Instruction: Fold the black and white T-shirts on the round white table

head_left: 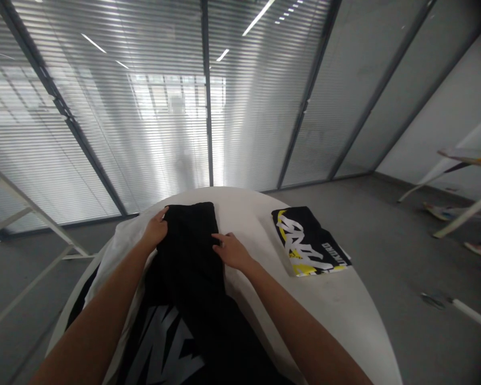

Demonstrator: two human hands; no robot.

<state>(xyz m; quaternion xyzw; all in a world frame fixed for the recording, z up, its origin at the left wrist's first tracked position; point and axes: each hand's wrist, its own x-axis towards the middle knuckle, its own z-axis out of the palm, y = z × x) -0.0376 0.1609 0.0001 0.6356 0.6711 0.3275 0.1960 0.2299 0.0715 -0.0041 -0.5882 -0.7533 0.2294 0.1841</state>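
A long black cloth garment (pixel 192 251) lies near-to-far on the round white tabletop (pixel 336 315). At its far end, the left hand (pixel 156 231) touches the left edge, finger grip unclear; the right hand (pixel 233 251), fingers parted, touches the right.

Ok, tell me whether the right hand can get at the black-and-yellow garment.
Likely yes: the right hand, at the black cloth's edge, has only white tabletop between it and the black-and-yellow garment.
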